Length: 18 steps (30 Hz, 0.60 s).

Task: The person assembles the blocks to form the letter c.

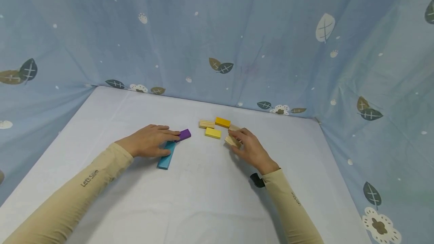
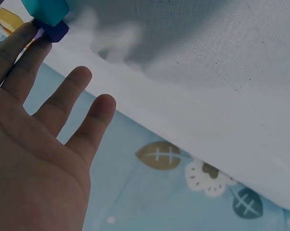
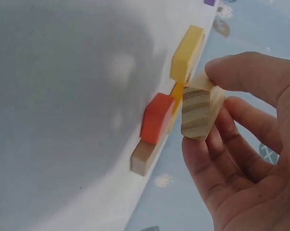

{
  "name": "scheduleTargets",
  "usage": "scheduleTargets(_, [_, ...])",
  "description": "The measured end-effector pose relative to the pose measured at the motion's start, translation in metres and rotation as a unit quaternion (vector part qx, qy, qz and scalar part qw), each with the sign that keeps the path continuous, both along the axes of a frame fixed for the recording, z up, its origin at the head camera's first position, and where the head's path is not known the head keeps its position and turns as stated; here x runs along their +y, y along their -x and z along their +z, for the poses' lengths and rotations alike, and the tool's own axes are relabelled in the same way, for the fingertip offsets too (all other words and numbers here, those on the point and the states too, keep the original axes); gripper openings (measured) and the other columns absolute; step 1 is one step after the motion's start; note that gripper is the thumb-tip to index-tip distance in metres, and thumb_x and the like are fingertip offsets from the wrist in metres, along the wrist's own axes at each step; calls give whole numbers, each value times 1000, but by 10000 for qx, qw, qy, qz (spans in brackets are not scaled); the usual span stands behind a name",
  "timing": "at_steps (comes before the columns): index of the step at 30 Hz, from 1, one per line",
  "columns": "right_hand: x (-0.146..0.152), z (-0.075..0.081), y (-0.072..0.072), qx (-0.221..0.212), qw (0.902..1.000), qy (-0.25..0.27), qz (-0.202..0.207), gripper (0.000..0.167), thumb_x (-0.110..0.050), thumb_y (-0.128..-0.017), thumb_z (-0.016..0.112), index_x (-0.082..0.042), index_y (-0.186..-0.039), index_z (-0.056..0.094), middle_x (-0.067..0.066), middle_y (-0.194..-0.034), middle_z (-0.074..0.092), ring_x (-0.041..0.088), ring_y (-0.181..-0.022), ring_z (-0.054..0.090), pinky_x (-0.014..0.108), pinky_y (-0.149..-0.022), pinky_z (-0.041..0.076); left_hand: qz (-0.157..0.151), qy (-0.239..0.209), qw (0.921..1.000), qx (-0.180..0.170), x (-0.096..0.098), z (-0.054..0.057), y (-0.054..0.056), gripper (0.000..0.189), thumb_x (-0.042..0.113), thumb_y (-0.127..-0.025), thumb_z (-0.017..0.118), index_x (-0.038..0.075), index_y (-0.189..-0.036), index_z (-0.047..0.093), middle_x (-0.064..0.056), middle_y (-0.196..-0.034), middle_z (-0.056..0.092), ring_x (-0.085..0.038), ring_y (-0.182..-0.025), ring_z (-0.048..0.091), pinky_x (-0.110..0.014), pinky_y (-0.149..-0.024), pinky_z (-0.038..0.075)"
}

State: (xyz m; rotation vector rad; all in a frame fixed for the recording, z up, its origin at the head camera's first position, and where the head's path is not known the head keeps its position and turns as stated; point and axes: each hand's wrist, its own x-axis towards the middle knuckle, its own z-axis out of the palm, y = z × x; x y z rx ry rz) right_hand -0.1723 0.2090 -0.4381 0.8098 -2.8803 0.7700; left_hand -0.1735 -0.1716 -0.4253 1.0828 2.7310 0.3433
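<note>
Blue fabric (image 1: 183,37) printed with leaves (image 1: 325,28) and flowers (image 1: 379,226) hangs behind and beside a white tabletop (image 1: 203,199).

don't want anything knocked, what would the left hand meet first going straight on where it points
Probably the purple block, at the fingertips of the left hand; its thumb lies over the blue block; depth is unclear.

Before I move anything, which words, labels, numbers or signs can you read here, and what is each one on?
"Let's Slim": dark print on the left sleeve.
Right sleeve: similar dark print, too small and blurred to read for certain.
Blocks: no lettering or numbers on the faces that show.
Blue curtain: only leaf, flower and paw-like motifs, no words that I can see.
</note>
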Motion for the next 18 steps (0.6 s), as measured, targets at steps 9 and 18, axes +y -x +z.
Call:
scheduleTargets(9, [-8,5,-5,-4,9996,252,101,51,-7,-86,81,-5,-134,65,6,-117,60,16,-97,64,29,-81,58,29,28,9999,-101,-2,0,-2,52,32,-94,71,12,-141,62,-5,-151,52,-45,-138,44,-64,-109,36])
scheduleTargets(18, [-23,12,-11,195,9976,538,387,48,-8,-88,79,-10,-133,65,5,-119,59,14,-95,61,33,-81,58,-46,-62,10000,-51,-1,0,-1,52,31,-95,71,11,-141,61,-6,-152,51,-45,-138,44,-63,-109,36])
